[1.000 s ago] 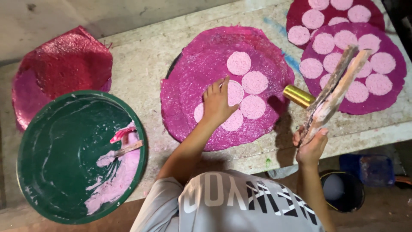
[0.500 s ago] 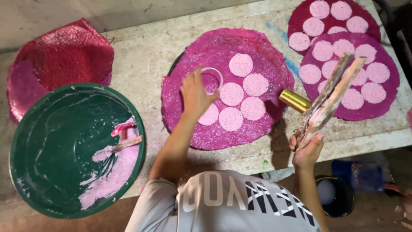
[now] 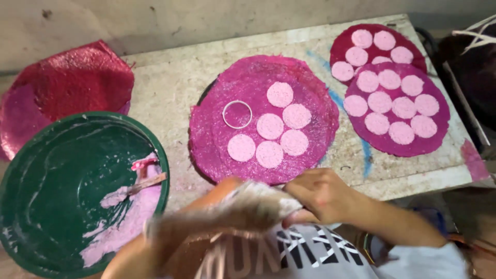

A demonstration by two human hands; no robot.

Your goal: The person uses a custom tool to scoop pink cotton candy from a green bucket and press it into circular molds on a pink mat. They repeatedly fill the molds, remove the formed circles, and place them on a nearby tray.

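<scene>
Rough, stained stone makes up the table, and a plain wall stands behind it. Close to the camera, just past the near edge of the table, both hands meet on a soft, crumpled whitish bag that looks like a squeeze bag smeared with pale paste. It is blurry, so its exact shape is hard to tell. The right hand is curled shut and pinches the bag's end, where the bag bunches up. The left hand is smeared in the picture; it seems wrapped around the other part of the bag, but I cannot tell how tight it is. The bag looks light, squishy and a bit slippery from the paste, so the bunched, twisted end seems the best place to grip it, with the other hand cupped under the fat part. Squeezing hard in the middle would likely push paste out. On the table beyond the bag lies a big pink round sheet with six small pale pink discs on it and a thin ring resting just beside them. To the right are two darker round sheets full of the same pale discs. To the left sits a big green bowl with pink paste and a stick inside. Behind the bowl lies a shiny red sheet.
</scene>
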